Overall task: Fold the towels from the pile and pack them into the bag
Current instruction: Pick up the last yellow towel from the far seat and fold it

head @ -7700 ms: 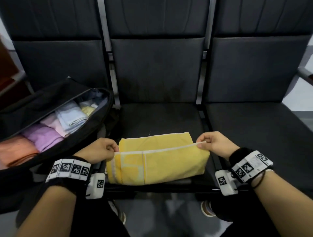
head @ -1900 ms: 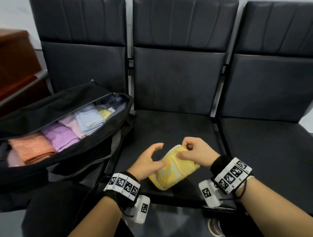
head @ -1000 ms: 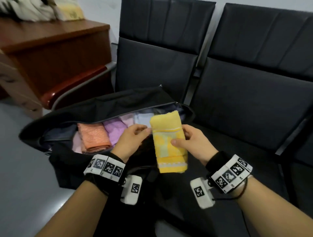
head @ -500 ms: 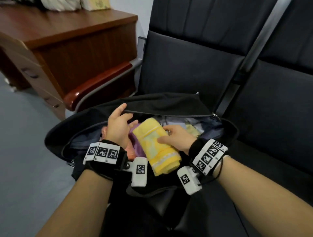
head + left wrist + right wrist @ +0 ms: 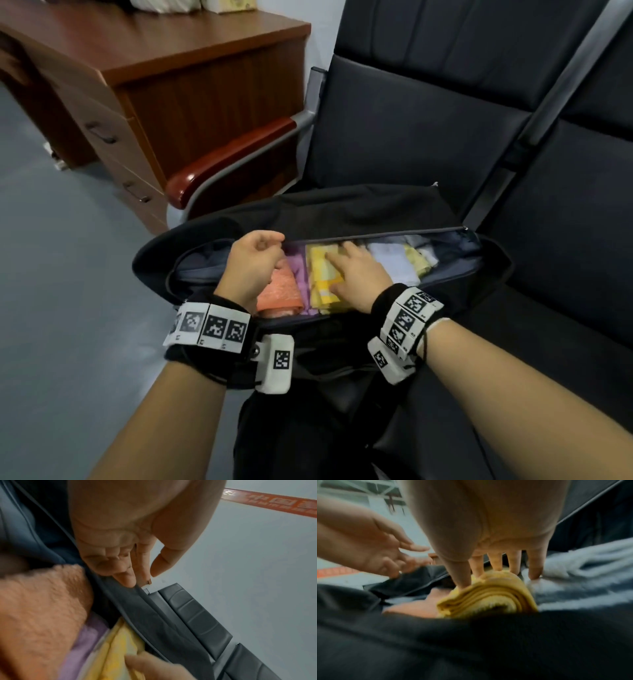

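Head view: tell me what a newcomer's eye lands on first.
The bright yellow towel stands out first, lying in the open black bag on the dark seat, with the right hand pressing straight fingers down on it. Beside it, an orange towel and a purple towel lie packed in a row, and the left hand hovers over them near the bag's far edge.

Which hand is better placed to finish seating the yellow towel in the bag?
Right. The right hand already lies flat on the yellow towel, fingers pressing it into the bag. The left hand hovers by the bag's far edge, off the towel.
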Motion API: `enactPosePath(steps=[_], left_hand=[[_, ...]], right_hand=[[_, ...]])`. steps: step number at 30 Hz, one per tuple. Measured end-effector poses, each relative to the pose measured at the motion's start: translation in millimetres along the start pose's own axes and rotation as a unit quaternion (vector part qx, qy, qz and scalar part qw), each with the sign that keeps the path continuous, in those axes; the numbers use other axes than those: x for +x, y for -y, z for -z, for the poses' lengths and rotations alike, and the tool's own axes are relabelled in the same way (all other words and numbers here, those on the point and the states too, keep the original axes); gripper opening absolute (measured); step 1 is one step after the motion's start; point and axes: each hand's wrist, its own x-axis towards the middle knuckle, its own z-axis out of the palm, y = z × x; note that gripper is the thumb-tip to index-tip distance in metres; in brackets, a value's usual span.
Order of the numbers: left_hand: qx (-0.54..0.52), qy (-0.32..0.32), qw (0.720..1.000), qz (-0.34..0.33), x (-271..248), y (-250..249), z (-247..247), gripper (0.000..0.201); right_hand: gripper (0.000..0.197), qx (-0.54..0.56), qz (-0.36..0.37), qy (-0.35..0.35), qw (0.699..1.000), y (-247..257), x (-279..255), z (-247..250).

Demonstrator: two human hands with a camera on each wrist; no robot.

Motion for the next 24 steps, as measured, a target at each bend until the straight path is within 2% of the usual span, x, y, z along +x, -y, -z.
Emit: enactPosePath(steps=[3,6,8,10,12,14,16,18,20,21,22,24], left_hand=[[0.028,-0.027,0.999,-0.023,-12,8,21,0.018],[0.027,-0.057,0.998,-0.019,-24,20,47,0.021],[0.024,-0.089,0.996,-0.012,-31,27,65,0.021],[0.019,-0.132,0.991,-0.003,-36,34,83,0.022],[0.003,-0.167,0.986,0.015,-40,42,101,0.023],[-0.006,-0.186,0.982,0.032,-43,51,114,0.021],[-0.010,-0.180,0.982,0.062,-46,62,122,0.013],[-0.035,-0.152,0.982,0.109,-47,71,124,0.012],[-0.051,-0.108,0.982,0.143,-46,77,123,0.022],[-0.051,-0.097,0.982,0.154,-45,81,122,0.030],[-0.049,-0.097,0.982,0.157,-44,83,122,0.035],[-0.044,-0.111,0.980,0.157,-39,89,123,0.037]], right_hand=[[0.061,-0.050,-0.017,0.077,0.996,2,-10,-5],[0.061,-0.050,-0.030,0.064,0.996,16,-18,0],[0.055,-0.033,0.007,0.025,0.999,37,-23,3],[0.047,0.011,0.075,-0.007,0.997,65,-29,7],[0.039,0.064,0.127,0.003,0.990,91,-34,8],[0.032,0.115,0.144,0.042,0.982,113,-38,6],[0.031,0.155,0.144,0.089,0.973,130,-41,1],[0.041,0.175,0.138,0.117,0.968,141,-43,-6],[0.051,0.173,0.129,0.133,0.967,146,-44,-8],[0.049,0.159,0.134,0.139,0.968,147,-43,-8],[0.040,0.149,0.145,0.138,0.968,147,-43,-10],[0.007,0.135,0.155,0.126,0.970,145,-41,-9]])
